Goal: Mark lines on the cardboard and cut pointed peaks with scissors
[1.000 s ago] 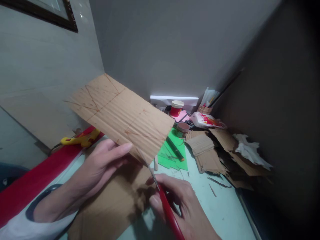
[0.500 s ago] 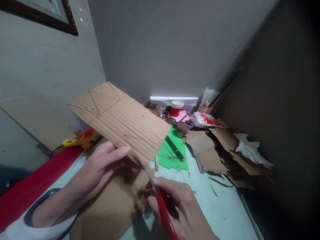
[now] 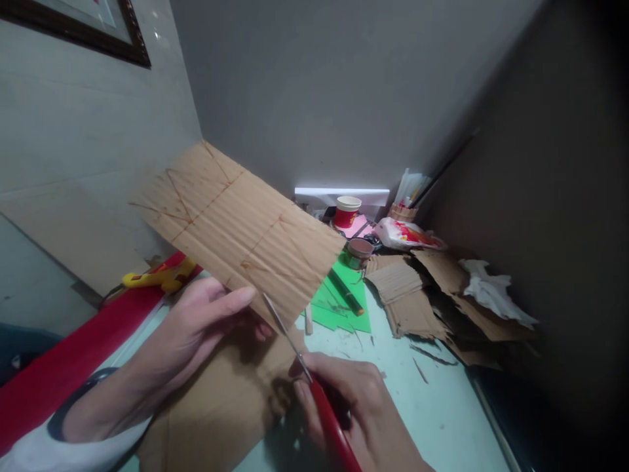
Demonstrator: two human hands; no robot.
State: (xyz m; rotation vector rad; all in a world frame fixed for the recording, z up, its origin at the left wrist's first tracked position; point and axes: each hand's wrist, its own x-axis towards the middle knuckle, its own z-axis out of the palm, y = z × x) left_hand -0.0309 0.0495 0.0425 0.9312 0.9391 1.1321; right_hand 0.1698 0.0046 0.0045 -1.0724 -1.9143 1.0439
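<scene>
Pinching the near edge of the marked corrugated cardboard panel (image 3: 230, 229), the left hand (image 3: 209, 314) is holding it aloft while the right hand (image 3: 361, 396), wrapped around red-handled scissors (image 3: 330, 418), is laying metal across that edge, a dark marker (image 3: 346, 293) lying right of the panel.

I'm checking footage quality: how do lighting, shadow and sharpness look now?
Head view: right edge near-black; head view: dark shadow on the table near the right hand; head view: small glare spots on the left wall; head view: held cardboard slightly soft.
</scene>
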